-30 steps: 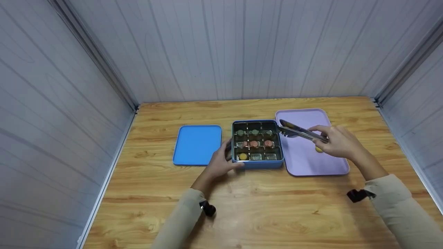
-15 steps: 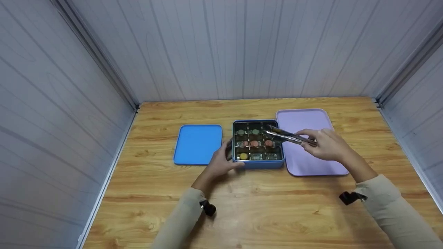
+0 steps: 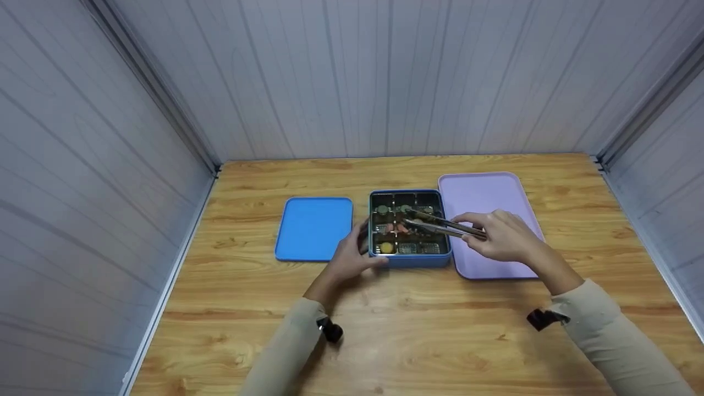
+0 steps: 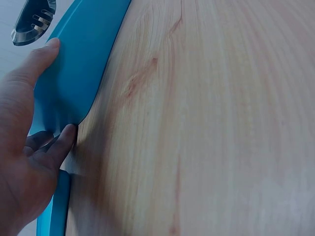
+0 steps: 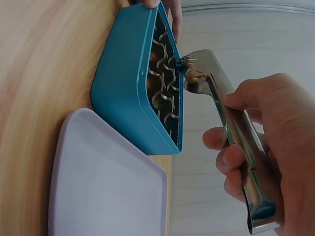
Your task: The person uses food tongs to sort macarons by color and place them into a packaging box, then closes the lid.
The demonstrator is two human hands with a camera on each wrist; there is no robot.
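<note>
The blue tin (image 3: 410,258) sits mid-table (image 3: 385,330), hemmed by its blue lid (image 3: 313,228) on one side and the lilac tray (image 3: 484,192) touching the other; bare wood lies in front. The left hand (image 3: 349,258) curls against the tin's left wall. The right hand (image 3: 503,239) grips metal tongs (image 3: 440,225), tips over the middle compartments.

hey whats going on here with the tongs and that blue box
A person is working at a wooden table. Their right hand grips metal tongs and reaches the tips over an open blue tin divided into small compartments holding round green, pinkish and yellow pieces. It is unclear whether the tongs hold anything. The left hand holds the tin's left side. The blue lid lies flat to the left, and a lilac tray sits to the right.
</note>
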